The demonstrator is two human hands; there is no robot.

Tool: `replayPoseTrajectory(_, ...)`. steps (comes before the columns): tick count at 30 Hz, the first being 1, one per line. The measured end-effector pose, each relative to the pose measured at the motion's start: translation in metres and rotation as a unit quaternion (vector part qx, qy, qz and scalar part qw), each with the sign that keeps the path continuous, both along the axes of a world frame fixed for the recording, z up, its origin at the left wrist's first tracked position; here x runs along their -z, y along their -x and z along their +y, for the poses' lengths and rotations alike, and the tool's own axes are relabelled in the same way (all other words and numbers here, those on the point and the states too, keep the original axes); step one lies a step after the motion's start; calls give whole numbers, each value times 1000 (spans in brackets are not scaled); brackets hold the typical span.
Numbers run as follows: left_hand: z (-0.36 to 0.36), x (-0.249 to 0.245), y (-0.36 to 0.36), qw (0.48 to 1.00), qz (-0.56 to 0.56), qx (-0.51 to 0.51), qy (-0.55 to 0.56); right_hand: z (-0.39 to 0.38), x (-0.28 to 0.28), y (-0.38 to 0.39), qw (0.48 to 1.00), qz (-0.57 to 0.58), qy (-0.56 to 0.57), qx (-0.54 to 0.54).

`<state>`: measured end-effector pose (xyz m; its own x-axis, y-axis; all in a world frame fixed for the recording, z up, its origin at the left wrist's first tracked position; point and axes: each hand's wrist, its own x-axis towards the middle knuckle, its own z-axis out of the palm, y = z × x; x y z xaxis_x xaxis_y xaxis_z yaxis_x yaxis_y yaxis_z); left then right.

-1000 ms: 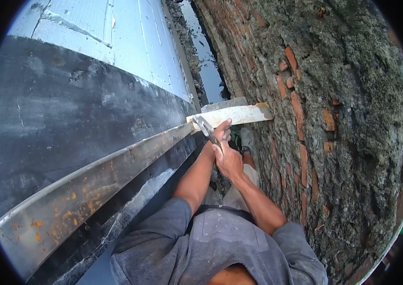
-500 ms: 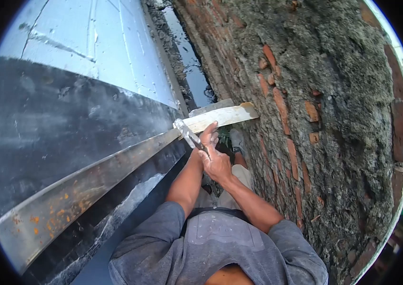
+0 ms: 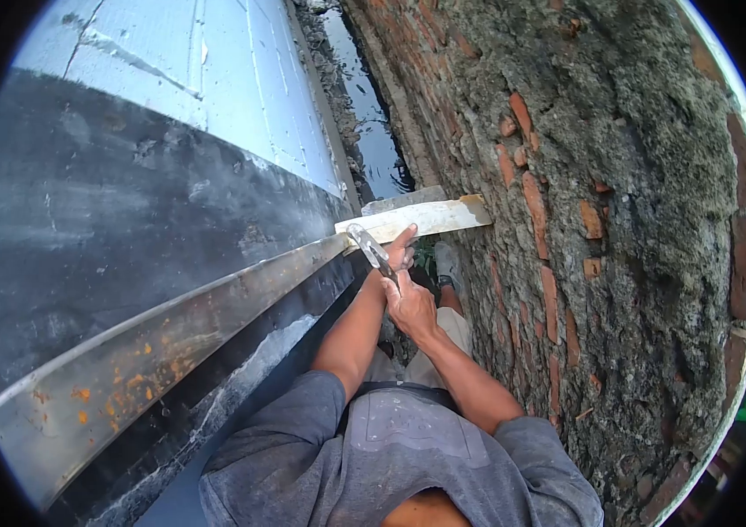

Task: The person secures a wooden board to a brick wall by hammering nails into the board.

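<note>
My right hand (image 3: 412,309) is closed round the dark handle of what looks like a hammer (image 3: 369,246). Its grey metal head, smeared with white, points up and left, by the end of a long metal bar (image 3: 162,351) with rust spots. Just beyond it, my left hand (image 3: 403,255) has one digit stretched up against the pale wooden board (image 3: 426,220). The other fingers are curled, and anything inside them is hidden. The board spans from the bar's end to the rough wall on the right. A greyish piece (image 3: 404,199) lies behind it.
A rough wall (image 3: 628,255) of mortar and exposed bricks rises close on my right. At left stands a dark-banded wall (image 3: 127,202) with a pale blue upper part (image 3: 215,79). A narrow water-filled channel (image 3: 362,105) runs between them. My foot (image 3: 448,259) shows below the board.
The view has shifted slightly, so hands, board and bar appear a little further right. The tool head has tilted slightly; both hands keep much the same pose.
</note>
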<state>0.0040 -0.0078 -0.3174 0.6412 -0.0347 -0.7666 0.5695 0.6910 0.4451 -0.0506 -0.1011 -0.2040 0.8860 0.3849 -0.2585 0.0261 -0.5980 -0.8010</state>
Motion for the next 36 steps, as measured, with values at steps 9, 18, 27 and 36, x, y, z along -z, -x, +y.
replayPoseTrajectory(9,4,15,0,995,3,57,-83,0,11,4,999,13,38,13)
replayPoseTrajectory(18,-2,-4,-1,995,15,33,-98,4,-9,1,999,7,37,3)
replayPoseTrajectory(27,1,-7,-2,992,-10,49,-112,2,4,-4,992,70,99,-24)
replayPoseTrajectory(36,5,-1,2,987,-8,99,-127,5,5,-11,996,36,77,-36)
